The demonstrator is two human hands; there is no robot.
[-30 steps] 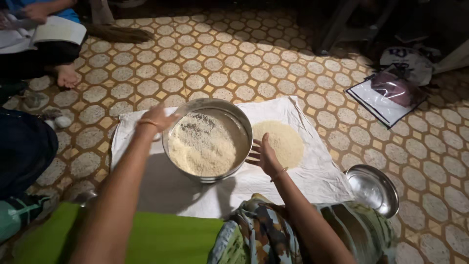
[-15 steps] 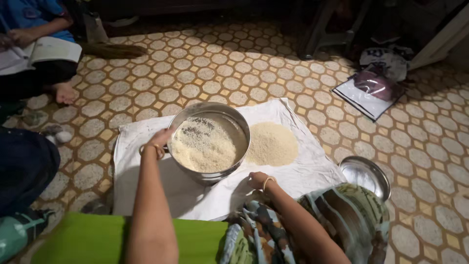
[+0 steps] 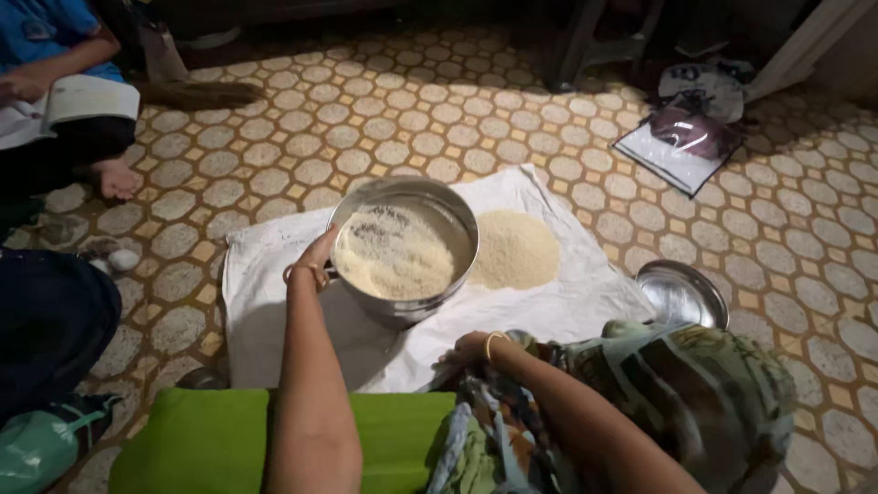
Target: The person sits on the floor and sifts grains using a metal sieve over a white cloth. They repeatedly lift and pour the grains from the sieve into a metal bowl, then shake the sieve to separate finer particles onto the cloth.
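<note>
A round steel sieve (image 3: 462, 220) full of pale grain (image 3: 398, 261) is held a little above a white cloth (image 3: 265, 274) spread on the tiled floor. My left hand (image 3: 318, 261) grips the sieve's left rim. A round heap of sifted grain (image 3: 514, 249) lies on the cloth just right of the sieve. My right hand (image 3: 466, 349) rests low by my lap at the cloth's near edge, fingers curled; whether it holds cloth or garment is unclear.
An empty steel bowl (image 3: 681, 293) sits on the floor to the right. A green mat (image 3: 201, 439) lies under me. A seated person with an open book (image 3: 69, 101) is at far left. Bags (image 3: 695, 133) lie at back right.
My right hand left the sieve's right rim and drew back to my lap. My left hand slid down and took hold of the left rim.
</note>
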